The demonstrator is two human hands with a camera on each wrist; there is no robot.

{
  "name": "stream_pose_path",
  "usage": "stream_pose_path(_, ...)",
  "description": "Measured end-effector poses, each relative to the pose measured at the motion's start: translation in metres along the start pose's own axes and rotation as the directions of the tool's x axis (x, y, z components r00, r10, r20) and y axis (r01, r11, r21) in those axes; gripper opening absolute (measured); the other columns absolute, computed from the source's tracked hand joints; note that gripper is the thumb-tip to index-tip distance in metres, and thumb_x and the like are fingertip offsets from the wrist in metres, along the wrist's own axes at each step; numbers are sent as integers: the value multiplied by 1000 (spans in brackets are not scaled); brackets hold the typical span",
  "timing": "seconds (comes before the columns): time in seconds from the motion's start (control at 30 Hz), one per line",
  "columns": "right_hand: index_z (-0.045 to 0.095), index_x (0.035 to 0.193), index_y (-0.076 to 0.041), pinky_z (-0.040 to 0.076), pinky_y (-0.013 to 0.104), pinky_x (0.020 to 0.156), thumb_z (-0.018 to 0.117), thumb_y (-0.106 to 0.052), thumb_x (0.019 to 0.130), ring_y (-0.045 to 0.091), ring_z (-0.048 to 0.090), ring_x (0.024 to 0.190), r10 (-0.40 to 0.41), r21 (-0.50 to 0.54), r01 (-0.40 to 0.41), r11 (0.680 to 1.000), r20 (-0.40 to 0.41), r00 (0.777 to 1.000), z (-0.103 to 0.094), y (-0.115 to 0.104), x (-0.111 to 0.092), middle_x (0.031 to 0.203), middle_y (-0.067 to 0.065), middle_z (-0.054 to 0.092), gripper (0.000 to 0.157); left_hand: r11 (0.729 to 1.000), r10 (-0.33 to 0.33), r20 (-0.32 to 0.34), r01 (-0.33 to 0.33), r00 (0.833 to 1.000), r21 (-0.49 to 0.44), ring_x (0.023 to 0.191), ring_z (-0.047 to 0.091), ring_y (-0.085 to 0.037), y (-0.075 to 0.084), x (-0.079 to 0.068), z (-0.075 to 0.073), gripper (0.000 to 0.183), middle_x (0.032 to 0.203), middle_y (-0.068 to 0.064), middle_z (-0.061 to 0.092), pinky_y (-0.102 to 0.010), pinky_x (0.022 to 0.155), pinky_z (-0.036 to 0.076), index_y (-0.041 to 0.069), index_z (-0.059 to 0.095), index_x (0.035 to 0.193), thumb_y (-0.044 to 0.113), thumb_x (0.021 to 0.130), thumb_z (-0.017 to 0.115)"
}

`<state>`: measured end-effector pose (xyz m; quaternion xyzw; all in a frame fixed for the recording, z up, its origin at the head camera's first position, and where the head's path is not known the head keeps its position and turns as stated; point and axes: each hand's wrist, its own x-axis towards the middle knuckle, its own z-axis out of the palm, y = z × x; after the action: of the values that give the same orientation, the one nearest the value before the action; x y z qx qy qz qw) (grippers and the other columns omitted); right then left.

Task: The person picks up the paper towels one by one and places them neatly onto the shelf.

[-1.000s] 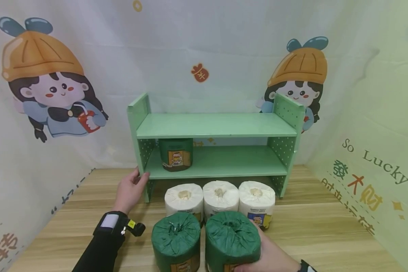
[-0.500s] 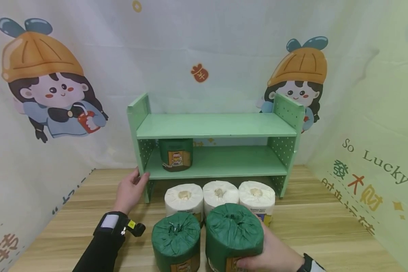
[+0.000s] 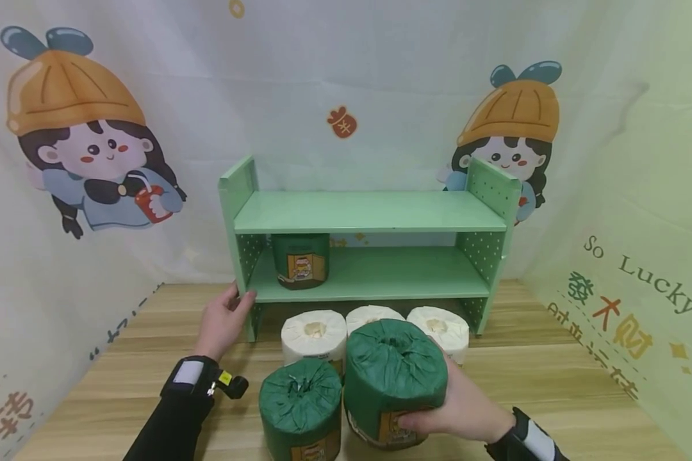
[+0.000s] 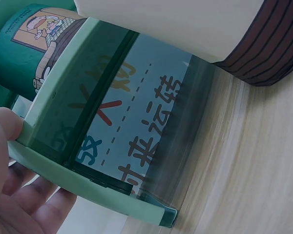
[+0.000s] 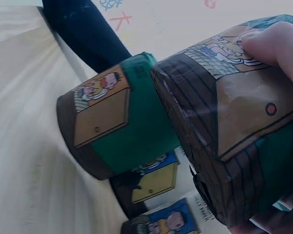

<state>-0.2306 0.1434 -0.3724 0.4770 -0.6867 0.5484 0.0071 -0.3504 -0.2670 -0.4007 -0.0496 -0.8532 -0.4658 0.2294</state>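
My right hand (image 3: 458,403) grips a green paper-wrapped toilet roll (image 3: 396,378) from its right side, thumb across the printed front. In the right wrist view this roll (image 5: 244,107) is tilted, its dark striped base clear of the wood. Beside it a second green roll (image 3: 301,410) stands upright on the table. My left hand (image 3: 223,323) holds the left side panel of the green shelf (image 3: 366,291); in the left wrist view its thumb (image 4: 7,122) lies on one side of the panel edge and the fingers (image 4: 49,204) on the other. Another green roll (image 3: 301,262) sits at the left of the shelf's middle board.
White wrapped rolls stand in a row before the shelf: a left one (image 3: 314,333), a middle one (image 3: 375,315) partly hidden behind the held roll, and a right one (image 3: 439,330). The shelf's top board (image 3: 369,211) lies above. A printed cloth (image 3: 300,83) hangs behind.
My right hand has lifted the green roll off the table and moved it up and toward the shelf, covering more of the middle white roll. My left hand has kept its place on the shelf.
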Motion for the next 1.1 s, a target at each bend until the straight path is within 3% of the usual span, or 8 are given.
stream_pose_path(0.23, 33, 150, -16, 40, 43, 106, 87, -7, 72, 30, 44, 125, 19, -71, -22, 997, -41, 999, -10, -9, 19, 141, 6, 46, 95, 1000, 15, -4, -15, 1000, -15, 115, 55, -30, -2, 1, 0, 55, 139, -16, 51, -53, 91, 51, 16, 44, 149, 44, 103, 54)
stream_pose_path(0.57, 35, 148, -28, 37, 56, 102, 87, -15, 76, 19, 46, 123, 104, -162, -127, 979, -147, 984, -33, 3, 42, 138, -3, 48, 90, 1000, 1, -1, -1, 1000, -11, 115, 55, -30, -4, 2, 1, 55, 140, -15, 50, -53, 91, 51, 17, 43, 149, 44, 103, 54)
stream_pose_path(0.87, 33, 149, -27, 35, 59, 103, 83, -23, 83, 18, 43, 125, 106, -208, -138, 968, -161, 981, -49, 20, 61, 140, -3, 45, 83, 1000, 8, -2, -8, 1000, -6, 117, 54, -31, -5, 1, 2, 53, 141, -15, 49, -53, 91, 51, 16, 44, 149, 42, 103, 54)
stream_pose_path(1.03, 27, 151, -28, 34, 59, 104, 82, -24, 83, 18, 41, 126, 190, -222, -239, 946, -218, 957, -53, 20, 68, 142, -1, 40, 88, 1000, 8, -3, -8, 1000, -15, 116, 55, -30, -4, 1, 2, 53, 141, -15, 49, -53, 91, 51, 16, 45, 148, 42, 103, 54)
stream_pose_path(1.1, 25, 153, -22, 32, 62, 104, 82, -24, 83, 21, 39, 128, 215, -228, -268, 936, -235, 948, -53, 12, 71, 144, 3, 39, 90, 1000, 14, -3, -14, 1000, -16, 115, 55, -30, -3, 2, 1, 53, 141, -15, 49, -53, 90, 51, 16, 45, 148, 42, 103, 54)
